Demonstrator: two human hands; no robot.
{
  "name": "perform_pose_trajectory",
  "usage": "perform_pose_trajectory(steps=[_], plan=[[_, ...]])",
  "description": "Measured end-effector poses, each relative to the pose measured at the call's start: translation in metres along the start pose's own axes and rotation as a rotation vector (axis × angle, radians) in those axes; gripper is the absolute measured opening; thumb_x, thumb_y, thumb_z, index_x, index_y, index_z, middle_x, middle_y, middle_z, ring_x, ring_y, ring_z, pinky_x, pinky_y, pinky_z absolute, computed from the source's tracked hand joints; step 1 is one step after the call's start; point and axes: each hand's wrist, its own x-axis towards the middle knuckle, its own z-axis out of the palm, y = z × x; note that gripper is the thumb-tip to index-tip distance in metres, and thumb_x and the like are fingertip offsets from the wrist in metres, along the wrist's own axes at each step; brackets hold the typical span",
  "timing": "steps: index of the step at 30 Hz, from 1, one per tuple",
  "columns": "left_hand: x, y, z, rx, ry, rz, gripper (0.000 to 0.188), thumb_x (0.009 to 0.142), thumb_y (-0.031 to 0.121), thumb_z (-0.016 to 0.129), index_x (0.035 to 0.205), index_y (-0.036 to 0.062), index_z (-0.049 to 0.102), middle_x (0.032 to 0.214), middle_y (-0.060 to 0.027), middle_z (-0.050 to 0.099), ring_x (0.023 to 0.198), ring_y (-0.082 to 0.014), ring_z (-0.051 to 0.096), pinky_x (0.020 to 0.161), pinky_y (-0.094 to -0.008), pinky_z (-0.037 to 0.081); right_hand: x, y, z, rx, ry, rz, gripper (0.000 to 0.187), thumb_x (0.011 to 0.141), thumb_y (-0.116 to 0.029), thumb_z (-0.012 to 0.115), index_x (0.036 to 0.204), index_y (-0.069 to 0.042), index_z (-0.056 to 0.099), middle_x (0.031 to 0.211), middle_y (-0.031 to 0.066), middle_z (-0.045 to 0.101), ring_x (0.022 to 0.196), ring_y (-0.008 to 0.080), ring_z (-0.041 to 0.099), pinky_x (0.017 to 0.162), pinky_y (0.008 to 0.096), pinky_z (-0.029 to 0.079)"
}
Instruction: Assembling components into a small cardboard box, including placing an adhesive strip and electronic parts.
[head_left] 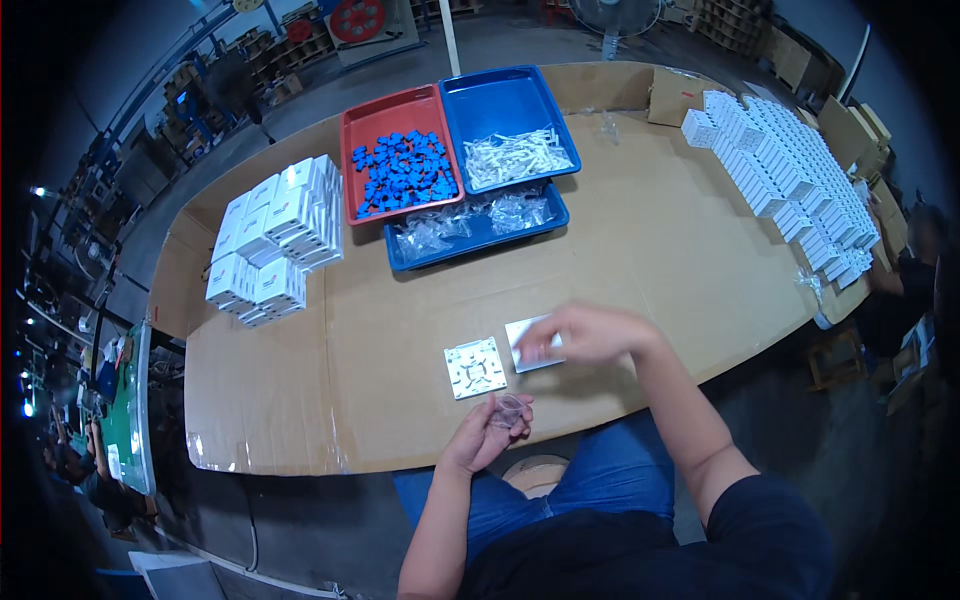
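Observation:
My left hand (485, 437), palm up at the table's near edge, has its fingers curled around a small clear plastic bag (508, 411). What the bag contains is too small to make out. Just beyond it, a white square plate with a moulded frame pattern (476, 369) lies on the cardboard. To its right is a plain white square piece (524, 352), partly covered by my right hand (585, 334). That hand is over the piece with its fingers bent down and smeared by motion, so whether it touches or grips anything cannot be seen.
A red tray (350, 190) of blue parts and a blue tray (460, 110) of white parts rest above a lower blue tray (480, 243) with clear bags. White boxes (270, 235) are stacked left; many more white pieces (790, 180) stand in rows right.

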Motion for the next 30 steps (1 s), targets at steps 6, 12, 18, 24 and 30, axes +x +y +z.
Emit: perform_pose_trajectory(steps=[6, 12, 18, 24, 30], plan=[[0.008, -0.001, -0.008, -0.129, -0.074, 0.003, 0.058, 0.111, 0.045, 0.044, 0.139, -0.0040, 0.055, 0.113, -0.0150, 0.066, 0.088, -0.0208, 0.061, 0.093, -0.0405, 0.049, 0.095, 0.074, -0.137, -0.214, 0.756, -0.019, 0.025, 0.098, -0.023, 0.069, 0.109, -0.001, 0.075, 0.097, 0.0143, 0.076, 0.090, 0.0225, 0.071, 0.083, 0.0365, 0.055], [0.003, 0.004, -0.002, -0.158, -0.052, 0.014, 0.056, 0.111, 0.040, 0.045, 0.139, -0.0064, 0.055, 0.113, -0.0132, 0.065, 0.087, -0.0190, 0.055, 0.091, -0.0360, 0.047, 0.176, 0.089, -0.208, -0.688, 1.033, 0.184, 0.020, 0.095, -0.020, 0.064, 0.107, -0.008, 0.076, 0.100, 0.0153, 0.077, 0.098, 0.0361, 0.072, 0.086, 0.0480, 0.056], [0.008, 0.005, -0.003, -0.192, -0.083, -0.033, 0.057, 0.110, 0.043, 0.048, 0.139, -0.0062, 0.056, 0.116, -0.0133, 0.065, 0.092, -0.0204, 0.053, 0.090, -0.0354, 0.047, 0.219, 0.110, -0.248, -0.982, 0.939, 0.274, 0.018, 0.090, -0.020, 0.066, 0.104, -0.012, 0.077, 0.105, 0.0141, 0.076, 0.104, 0.0349, 0.071, 0.088, 0.0506, 0.055], [0.007, 0.012, -0.003, -0.164, -0.061, -0.081, 0.056, 0.110, 0.040, 0.048, 0.140, -0.0062, 0.055, 0.117, -0.0135, 0.064, 0.095, -0.0206, 0.054, 0.093, -0.0349, 0.048, 0.245, 0.116, -0.266, -1.016, 0.883, 0.360, 0.017, 0.090, -0.022, 0.068, 0.102, -0.012, 0.077, 0.113, 0.0143, 0.073, 0.109, 0.0362, 0.069, 0.091, 0.0527, 0.053], [0.010, 0.012, 0.002, -0.132, -0.084, -0.091, 0.055, 0.111, 0.039, 0.047, 0.142, -0.0061, 0.054, 0.120, -0.0140, 0.063, 0.095, -0.0207, 0.054, 0.094, -0.0356, 0.048, 0.234, 0.105, -0.272, -1.005, 1.047, 0.222, 0.016, 0.093, -0.023, 0.069, 0.097, -0.008, 0.076, 0.109, 0.0108, 0.075, 0.099, 0.0307, 0.070, 0.085, 0.0471, 0.053]])
